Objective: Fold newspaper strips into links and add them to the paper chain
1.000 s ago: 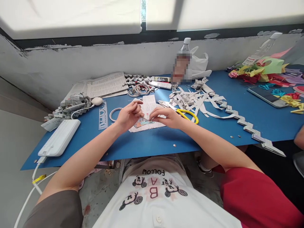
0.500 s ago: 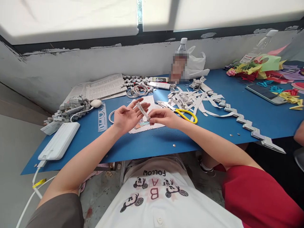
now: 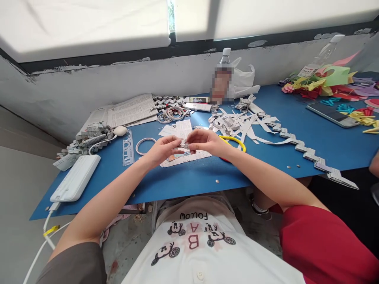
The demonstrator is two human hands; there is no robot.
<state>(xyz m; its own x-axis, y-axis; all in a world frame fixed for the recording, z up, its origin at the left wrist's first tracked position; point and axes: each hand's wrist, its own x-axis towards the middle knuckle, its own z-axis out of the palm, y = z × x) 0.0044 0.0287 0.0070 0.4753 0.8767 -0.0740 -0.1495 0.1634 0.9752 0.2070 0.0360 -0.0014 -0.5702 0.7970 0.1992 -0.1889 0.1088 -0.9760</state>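
Between my two hands is a small folded strip of printed paper (image 3: 184, 145), pinched at both ends. My left hand (image 3: 166, 150) has thumb and fingers closed on its left end. The fingertips of my right hand (image 3: 204, 142) grip the right end. Both hands hover over printed sheets (image 3: 189, 158) lying on the blue table. Just beyond my right hand lie yellow-handled scissors (image 3: 237, 140), partly covered by my wrist. A heap of cut paper strips (image 3: 226, 123) sits behind them. To the right, a zigzag chain of folded paper (image 3: 309, 154) runs toward the table's front edge.
On the left are a white power bank (image 3: 75, 177) with a cable, a clear ruler (image 3: 128, 148) and a bundle of folded paper (image 3: 94, 136). A bottle (image 3: 222, 79) stands at the back. A phone (image 3: 331, 115) and coloured paper pieces (image 3: 325, 81) lie at the right.
My left hand has turned from an open palm to a pinch on the paper strip. The strip has gone from slanted to nearly level, and my hands have come together.
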